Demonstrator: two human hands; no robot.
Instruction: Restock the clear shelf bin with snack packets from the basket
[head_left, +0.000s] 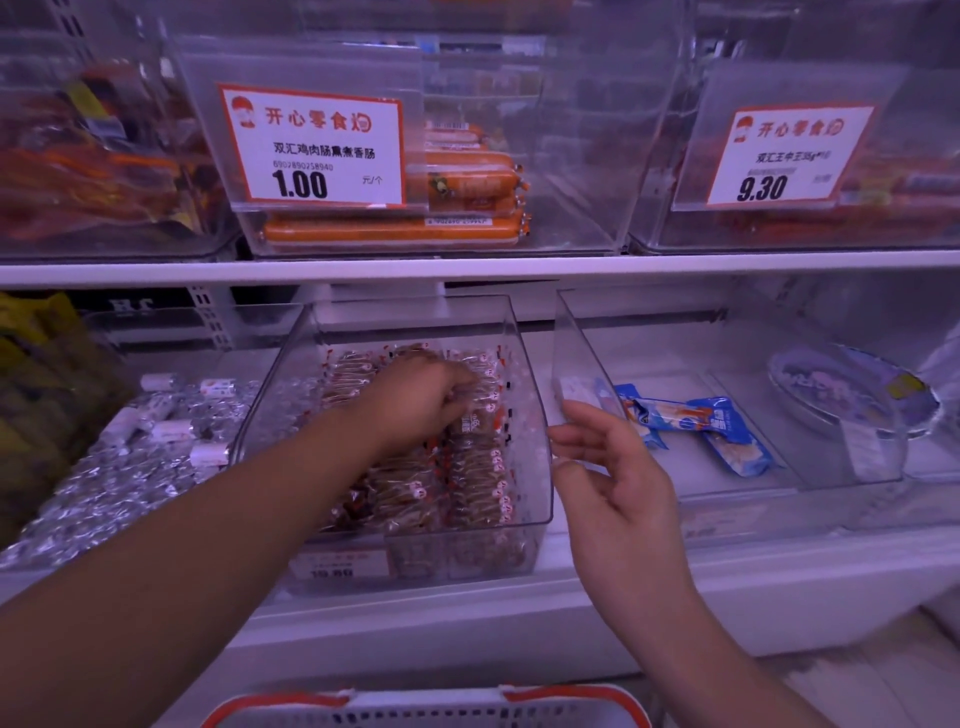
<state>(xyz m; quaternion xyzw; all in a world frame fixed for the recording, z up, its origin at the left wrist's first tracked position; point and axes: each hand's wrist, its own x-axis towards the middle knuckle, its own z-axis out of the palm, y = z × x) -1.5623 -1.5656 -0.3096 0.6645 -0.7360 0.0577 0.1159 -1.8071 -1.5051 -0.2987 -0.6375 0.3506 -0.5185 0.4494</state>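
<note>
left hand (426, 397) reaches deep into the clear plastic shelf bin (535, 415) on the lower shelf, fingers curled down onto the small clear-wrapped brown snack packets (467, 478); whether it actually pinches one cannot be told, the fingertips are hidden among the wrappers. packets fill the bin floor in rough rows, front to back. right hand (618, 478) hovers just beside the bin's right front corner, fingers relaxed and spread, holding nothing; fingertips near the wall, contact not clear. red-rimmed white mesh basket (431, 706) sits at the bottom edge, below the shelf, contents not visible. bin to the right holds blue-wrapped packets (696, 426). bin to the left holds silver foil packets (130, 467). upper shelf: orange sausage sticks (395, 231) behind a white price card reading 1.00 (311, 145).
</note>
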